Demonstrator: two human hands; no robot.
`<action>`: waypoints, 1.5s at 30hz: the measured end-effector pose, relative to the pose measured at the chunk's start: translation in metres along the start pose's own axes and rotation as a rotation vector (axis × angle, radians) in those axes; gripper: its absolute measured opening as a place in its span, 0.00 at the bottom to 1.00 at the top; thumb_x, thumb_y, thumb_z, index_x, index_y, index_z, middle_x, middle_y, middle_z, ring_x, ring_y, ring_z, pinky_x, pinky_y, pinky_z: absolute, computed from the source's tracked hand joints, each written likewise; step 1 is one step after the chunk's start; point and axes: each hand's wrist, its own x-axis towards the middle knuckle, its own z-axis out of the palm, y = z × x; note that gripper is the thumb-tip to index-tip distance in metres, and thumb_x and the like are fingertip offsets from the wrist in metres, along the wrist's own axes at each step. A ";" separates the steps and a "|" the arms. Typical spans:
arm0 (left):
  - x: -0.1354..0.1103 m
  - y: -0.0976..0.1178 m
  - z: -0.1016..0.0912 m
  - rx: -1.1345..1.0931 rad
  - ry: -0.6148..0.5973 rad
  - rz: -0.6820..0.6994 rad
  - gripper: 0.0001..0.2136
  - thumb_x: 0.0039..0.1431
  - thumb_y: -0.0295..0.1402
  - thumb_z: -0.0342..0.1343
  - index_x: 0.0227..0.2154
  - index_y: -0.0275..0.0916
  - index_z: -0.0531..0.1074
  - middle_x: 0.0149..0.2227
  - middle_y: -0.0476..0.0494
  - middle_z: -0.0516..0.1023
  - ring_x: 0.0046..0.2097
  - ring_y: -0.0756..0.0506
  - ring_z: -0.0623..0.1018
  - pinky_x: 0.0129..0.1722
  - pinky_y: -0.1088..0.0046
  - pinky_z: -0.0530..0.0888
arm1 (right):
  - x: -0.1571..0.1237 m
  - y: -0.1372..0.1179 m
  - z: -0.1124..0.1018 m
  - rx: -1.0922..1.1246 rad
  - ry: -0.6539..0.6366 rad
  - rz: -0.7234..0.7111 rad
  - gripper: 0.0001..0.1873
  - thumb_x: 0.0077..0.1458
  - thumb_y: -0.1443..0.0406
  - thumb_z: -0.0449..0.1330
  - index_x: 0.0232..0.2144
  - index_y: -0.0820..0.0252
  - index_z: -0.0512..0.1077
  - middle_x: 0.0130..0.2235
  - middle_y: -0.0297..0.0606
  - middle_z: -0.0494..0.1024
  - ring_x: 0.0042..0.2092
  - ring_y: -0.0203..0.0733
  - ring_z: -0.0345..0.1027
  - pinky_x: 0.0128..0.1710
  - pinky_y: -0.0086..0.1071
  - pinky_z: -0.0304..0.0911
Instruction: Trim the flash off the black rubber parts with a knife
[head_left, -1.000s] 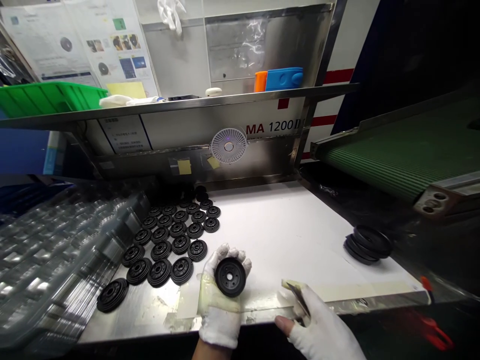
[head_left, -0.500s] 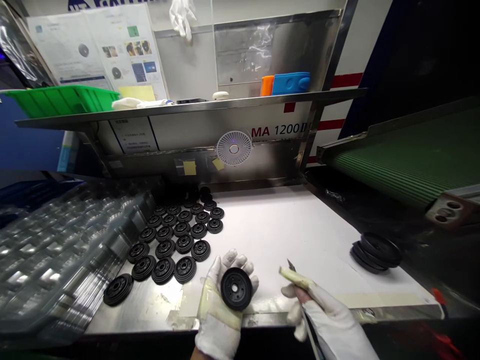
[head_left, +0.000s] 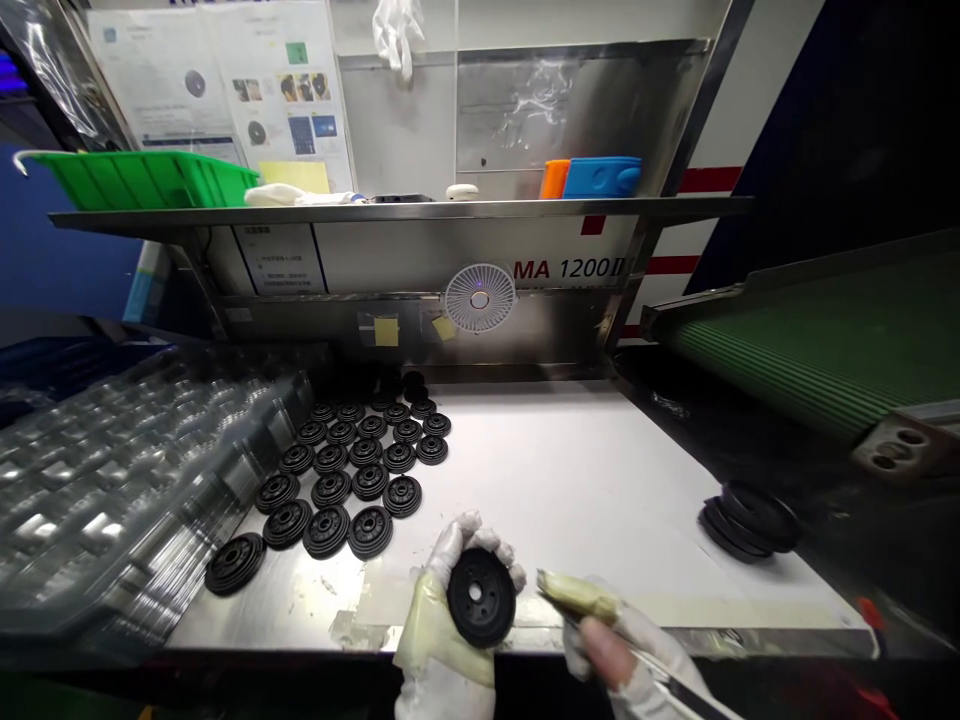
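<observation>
My left hand (head_left: 439, 640), in a white glove with yellowed finger coverings, is closed round a round black plastic wheel (head_left: 481, 597) with a centre hole and several smaller holes. The wheel's face is turned up towards me above the table's front edge. To the right of it, apart from the wheel, my gloved right hand (head_left: 619, 640) grips a slim metal knife (head_left: 694, 697). Its shaft sticks out at the lower right, while the tip is hidden by the fingers. The right thumb is bare at its end. Several similar black wheels (head_left: 327, 530) lie in rows on the table at left.
Stacked clear plastic trays (head_left: 150, 480) fill the left side. A few black rings (head_left: 750, 520) lie at the right of the white table surface (head_left: 570, 480). Beyond them slopes a green conveyor belt (head_left: 840, 340). A shelf (head_left: 420, 212) and small fan (head_left: 480, 298) are behind.
My right hand has turned and moved slightly, swinging the knife's shaft to the right; its tip no longer shows. The left hand has shifted slightly right and down with the wheel. The view has shifted slightly.
</observation>
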 end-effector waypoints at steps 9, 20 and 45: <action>-0.010 -0.003 -0.007 -0.015 -0.045 0.212 0.04 0.50 0.30 0.55 0.30 0.38 0.71 0.25 0.48 0.71 0.29 0.47 0.73 0.32 0.69 0.71 | -0.010 0.005 0.043 0.164 0.057 0.156 0.21 0.36 0.53 0.69 0.28 0.61 0.71 0.20 0.35 0.74 0.21 0.38 0.67 0.21 0.29 0.65; -0.011 -0.006 -0.024 0.084 -0.210 0.066 0.08 0.50 0.33 0.53 0.32 0.37 0.72 0.30 0.42 0.74 0.34 0.44 0.75 0.33 0.68 0.72 | -0.016 -0.005 0.042 0.047 0.092 0.092 0.15 0.42 0.55 0.65 0.24 0.61 0.71 0.21 0.34 0.74 0.25 0.38 0.66 0.29 0.30 0.66; -0.018 -0.011 -0.020 0.184 -0.112 0.154 0.06 0.51 0.33 0.54 0.33 0.39 0.70 0.30 0.45 0.72 0.32 0.47 0.73 0.19 0.78 0.64 | -0.011 0.000 0.045 0.134 0.111 0.185 0.17 0.37 0.55 0.68 0.22 0.61 0.70 0.18 0.33 0.72 0.22 0.39 0.66 0.24 0.31 0.65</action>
